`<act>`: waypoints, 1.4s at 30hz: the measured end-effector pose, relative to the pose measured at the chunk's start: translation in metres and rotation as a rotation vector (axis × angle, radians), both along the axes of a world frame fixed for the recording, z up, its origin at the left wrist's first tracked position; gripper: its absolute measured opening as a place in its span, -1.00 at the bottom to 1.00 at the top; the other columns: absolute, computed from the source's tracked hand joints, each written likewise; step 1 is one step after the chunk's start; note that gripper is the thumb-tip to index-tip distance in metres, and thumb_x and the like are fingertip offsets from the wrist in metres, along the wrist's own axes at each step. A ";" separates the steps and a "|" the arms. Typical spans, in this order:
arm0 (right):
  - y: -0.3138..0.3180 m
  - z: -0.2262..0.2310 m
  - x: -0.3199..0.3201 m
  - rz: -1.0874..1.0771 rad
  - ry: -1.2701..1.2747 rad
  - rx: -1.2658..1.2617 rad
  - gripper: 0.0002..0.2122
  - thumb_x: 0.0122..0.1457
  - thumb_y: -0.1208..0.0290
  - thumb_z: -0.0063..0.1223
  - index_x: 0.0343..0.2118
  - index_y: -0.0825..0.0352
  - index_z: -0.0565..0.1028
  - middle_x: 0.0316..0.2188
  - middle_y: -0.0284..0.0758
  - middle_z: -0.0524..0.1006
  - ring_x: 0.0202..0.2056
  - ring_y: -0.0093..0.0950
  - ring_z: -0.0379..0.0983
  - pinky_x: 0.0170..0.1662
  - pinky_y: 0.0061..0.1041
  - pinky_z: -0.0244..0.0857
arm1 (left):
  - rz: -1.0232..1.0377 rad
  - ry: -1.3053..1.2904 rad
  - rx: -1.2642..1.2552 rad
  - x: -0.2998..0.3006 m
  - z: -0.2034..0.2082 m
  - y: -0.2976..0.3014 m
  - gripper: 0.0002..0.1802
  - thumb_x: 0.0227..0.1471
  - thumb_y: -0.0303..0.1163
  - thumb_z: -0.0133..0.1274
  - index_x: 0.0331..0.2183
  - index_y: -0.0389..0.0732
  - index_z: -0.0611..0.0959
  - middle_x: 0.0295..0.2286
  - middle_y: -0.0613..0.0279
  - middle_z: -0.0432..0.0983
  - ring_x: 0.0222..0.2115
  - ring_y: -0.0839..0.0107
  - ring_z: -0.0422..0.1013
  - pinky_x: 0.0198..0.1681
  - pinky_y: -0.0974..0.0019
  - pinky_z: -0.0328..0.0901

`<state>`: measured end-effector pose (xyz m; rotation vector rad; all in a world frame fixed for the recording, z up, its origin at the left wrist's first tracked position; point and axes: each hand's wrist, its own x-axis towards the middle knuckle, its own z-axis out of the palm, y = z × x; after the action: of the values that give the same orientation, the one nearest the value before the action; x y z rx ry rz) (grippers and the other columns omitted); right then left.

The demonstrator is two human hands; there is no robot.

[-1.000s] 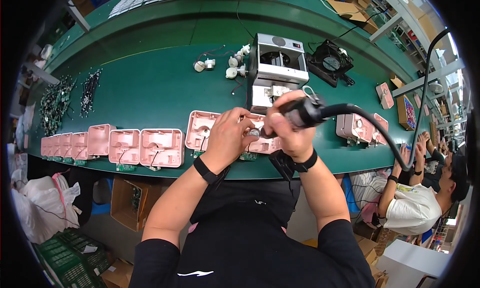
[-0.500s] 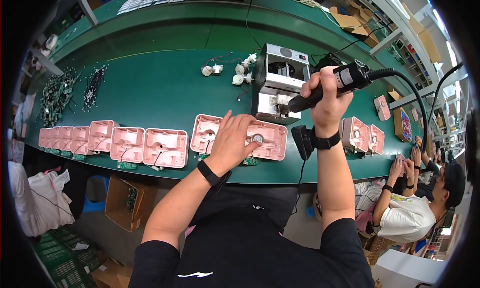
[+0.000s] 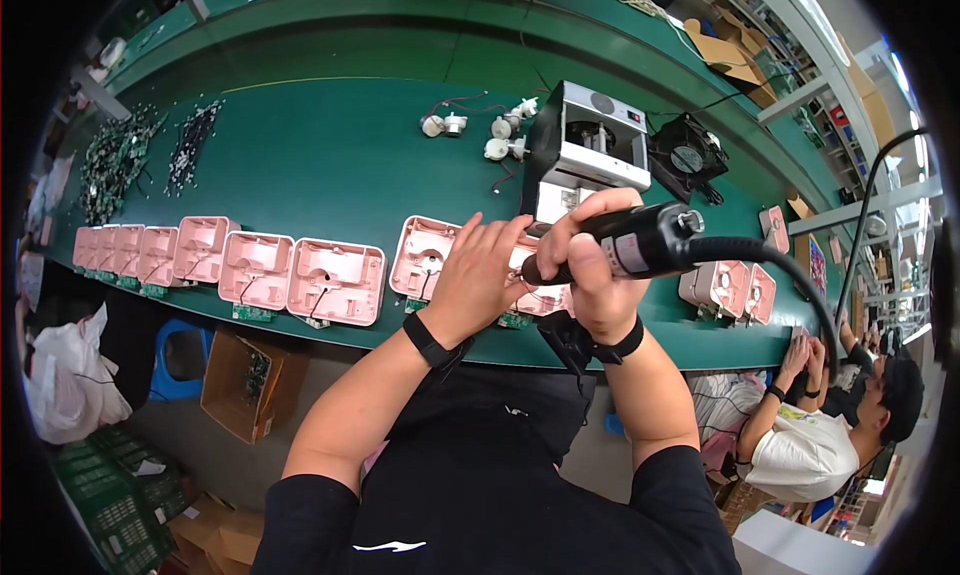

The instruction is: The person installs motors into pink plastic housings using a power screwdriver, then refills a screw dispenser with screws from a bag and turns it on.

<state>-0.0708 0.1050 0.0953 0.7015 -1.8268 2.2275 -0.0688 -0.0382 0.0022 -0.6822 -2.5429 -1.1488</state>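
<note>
My right hand (image 3: 603, 285) is wrapped around a black electric screwdriver (image 3: 645, 243) with a thick cable. Its tip points left and down into a pink plastic housing (image 3: 556, 299), close to my left thumb. My left hand (image 3: 478, 275) lies across that housing, fingers stretched out and thumb apart. Hand and tool hide the round metal part inside, along with the contact at the tip. Left of my fingers, another pink housing (image 3: 418, 257) shows partly. A green circuit board (image 3: 516, 319) sticks out at the near side.
Pink housings (image 3: 335, 283) with wires and boards line the left; others (image 3: 715, 287) stand right. Beyond my hands are a silver-black machine (image 3: 590, 140), a black fan (image 3: 690, 158) and small white motors (image 3: 505, 140). Circuit boards (image 3: 115, 170) lie far left. A co-worker (image 3: 800, 450) sits right.
My right hand has brought the screwdriver from beside the machine down and left to the housing. My left hand has stayed on the housing. The view has shifted slightly.
</note>
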 end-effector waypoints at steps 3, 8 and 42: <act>-0.001 -0.012 -0.003 -0.030 0.046 0.071 -0.68 0.19 0.39 0.15 -0.14 0.35 0.26 -0.58 -0.26 0.43 -0.59 -0.47 0.36 -0.44 -0.46 0.35 | -0.017 -0.007 -0.004 0.000 -0.003 0.002 -0.10 -0.22 -0.39 0.36 0.17 -0.20 0.30 -0.14 0.11 0.45 -0.04 0.14 0.38 0.28 0.01 0.07; -0.003 -0.023 -0.005 -0.026 -0.019 0.076 -0.68 0.19 0.39 0.15 -0.15 0.37 0.25 -0.58 -0.24 0.44 -0.59 -0.48 0.36 -0.44 -0.47 0.35 | 0.002 -0.016 -0.002 0.000 -0.004 0.001 -0.10 -0.23 -0.42 0.33 0.17 -0.19 0.30 -0.15 0.13 0.44 -0.07 0.16 0.40 0.27 0.02 0.08; 0.088 -0.048 0.048 -0.515 -0.358 1.001 -0.66 0.01 0.30 0.31 -0.28 0.44 0.47 -0.58 -0.12 0.55 -0.49 -0.17 0.56 -0.39 -0.29 0.39 | 0.386 -0.166 -0.552 -0.005 0.027 -0.082 -0.65 0.06 -0.33 0.15 -0.10 -0.21 0.58 -0.40 0.02 0.61 -0.35 0.03 0.54 -0.22 0.04 0.37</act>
<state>-0.0223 0.1928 0.0474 -0.1158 -2.8650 1.0728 -0.0740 -0.1201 0.0294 -0.1789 -2.9786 -0.3901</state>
